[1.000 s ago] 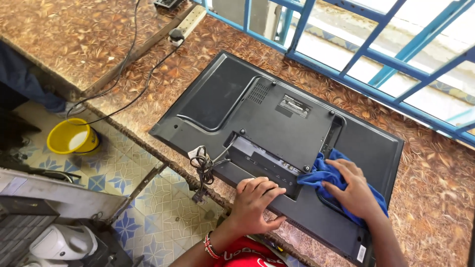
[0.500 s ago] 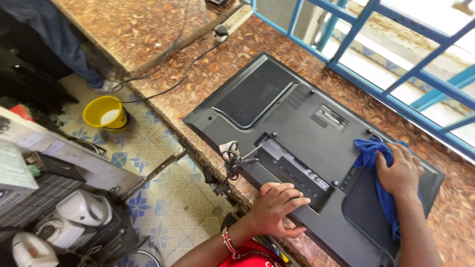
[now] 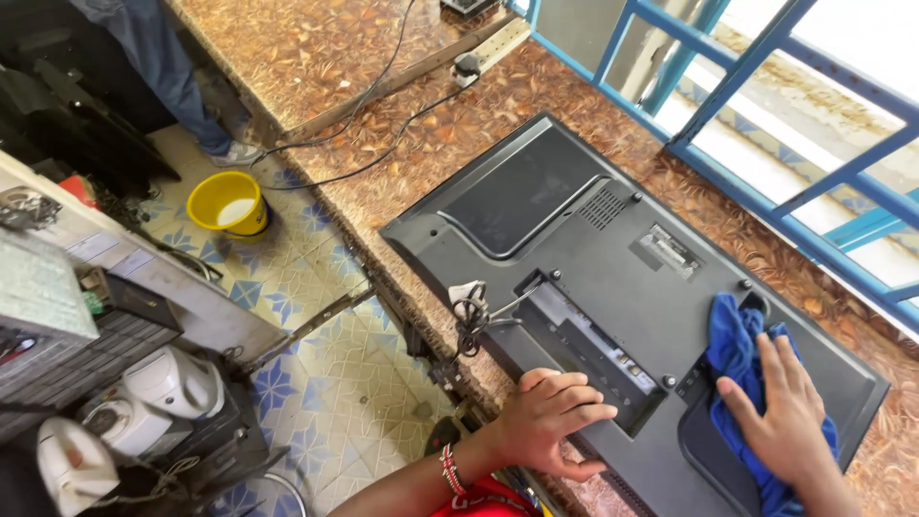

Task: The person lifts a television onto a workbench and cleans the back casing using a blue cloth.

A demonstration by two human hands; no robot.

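- Brown mottled stone counter [image 3: 431,134]: bears a flat black plastic television [image 3: 574,239], lying face down beside blue window bars [image 3: 766,77].
- Left hand [image 3: 550,421]: open, fingers spread flat on the television's near edge.
- Right hand [image 3: 780,412]: open, palm pressing a crumpled blue cloth [image 3: 732,345] onto the back panel.

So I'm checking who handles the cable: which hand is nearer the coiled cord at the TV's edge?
Left. The left hand rests flat on the TV back just below-right of the coiled cord; the right hand presses the blue cloth, far right.
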